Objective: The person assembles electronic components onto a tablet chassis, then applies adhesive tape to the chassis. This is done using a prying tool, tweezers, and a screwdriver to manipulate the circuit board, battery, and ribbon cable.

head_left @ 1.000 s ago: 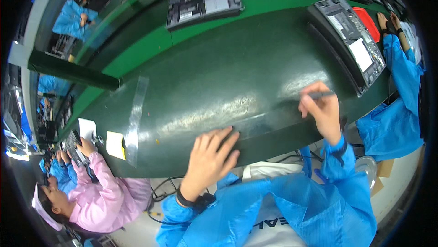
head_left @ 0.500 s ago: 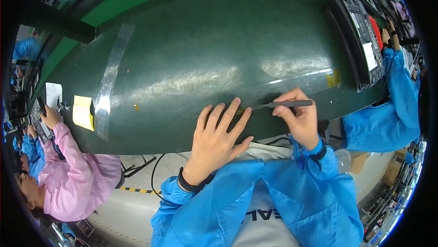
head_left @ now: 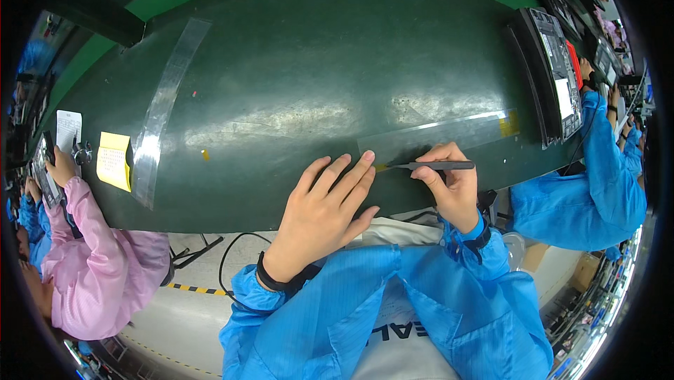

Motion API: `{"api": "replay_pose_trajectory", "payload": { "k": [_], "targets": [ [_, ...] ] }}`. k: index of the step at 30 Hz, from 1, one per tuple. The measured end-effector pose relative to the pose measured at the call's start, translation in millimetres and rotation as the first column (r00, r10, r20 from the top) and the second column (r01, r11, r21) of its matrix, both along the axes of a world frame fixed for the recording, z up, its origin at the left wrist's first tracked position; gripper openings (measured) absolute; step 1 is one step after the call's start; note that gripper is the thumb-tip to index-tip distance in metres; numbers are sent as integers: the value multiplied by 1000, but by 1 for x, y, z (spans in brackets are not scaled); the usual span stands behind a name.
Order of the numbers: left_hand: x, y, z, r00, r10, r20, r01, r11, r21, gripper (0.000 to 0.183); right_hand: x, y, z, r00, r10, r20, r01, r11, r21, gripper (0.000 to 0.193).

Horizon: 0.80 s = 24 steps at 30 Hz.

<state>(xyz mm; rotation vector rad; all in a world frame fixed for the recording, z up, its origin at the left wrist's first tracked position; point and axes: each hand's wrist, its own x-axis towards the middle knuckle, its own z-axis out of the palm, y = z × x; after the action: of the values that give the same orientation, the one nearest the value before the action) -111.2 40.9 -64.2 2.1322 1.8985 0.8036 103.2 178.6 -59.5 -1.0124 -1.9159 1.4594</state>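
Spread flat on the dark green tabletop, my left hand [head_left: 319, 204] holds nothing, and its fingers are apart. Beside its fingertips lies a small piece of yellow tape [head_left: 381, 168] at the left end of a clear strip [head_left: 449, 131] stuck to the table. My right hand [head_left: 455, 194] pinches a pair of dark grey tweezers [head_left: 446, 166], held nearly level and pointing left. Their thin tip is at the yellow tape; whether it grips the tape, I cannot tell. Another yellow tape piece [head_left: 509, 125] marks the strip's right end.
A stack of dark panels with electronic parts [head_left: 554, 78] stands at the right edge. At left are a clear tape band [head_left: 165, 113], a yellow note [head_left: 114, 162] and a white paper [head_left: 69, 129]. Co-workers in a pink sleeve [head_left: 95, 225] and blue sleeve [head_left: 597, 134] sit either side.
My left fingers have shifted slightly left off the yellow tape, which now shows beside them. The tweezers' tip stays close to it. The whole view has shifted a little.
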Motion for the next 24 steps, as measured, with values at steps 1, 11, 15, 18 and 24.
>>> {"api": "replay_pose_trajectory", "payload": {
  "k": [1, 11, 15, 18, 24],
  "targets": [
    [-1, 0, 0, 1000, 0, 1, 0, 1000, 1, 52, -1, -1, 0, 1000, 3, 6, -3, 1000, 6, 15],
    [-5, 7, 1, 1000, 9, 22, -10, 999, 39, 39, -13, -7, 11, 974, 217, 68, -214, 773, 598, 33],
    [-6, 11, 2, 1000, 16, 1, -16, 999, 50, 37, -9, -6, 8, 963, 270, -18, -174, 668, 723, 35],
    [-6, 14, 10, 1000, -2, -30, 3, 999, 49, 37, 10, 4, 18, 972, 198, -126, -87, 803, 590, 29],
    [-32, 16, 49, 999, -34, 17, 36, 994, -106, 29, 61, 97, 63, 983, 12, -181, -21, 998, -53, 20]
  ]
}}
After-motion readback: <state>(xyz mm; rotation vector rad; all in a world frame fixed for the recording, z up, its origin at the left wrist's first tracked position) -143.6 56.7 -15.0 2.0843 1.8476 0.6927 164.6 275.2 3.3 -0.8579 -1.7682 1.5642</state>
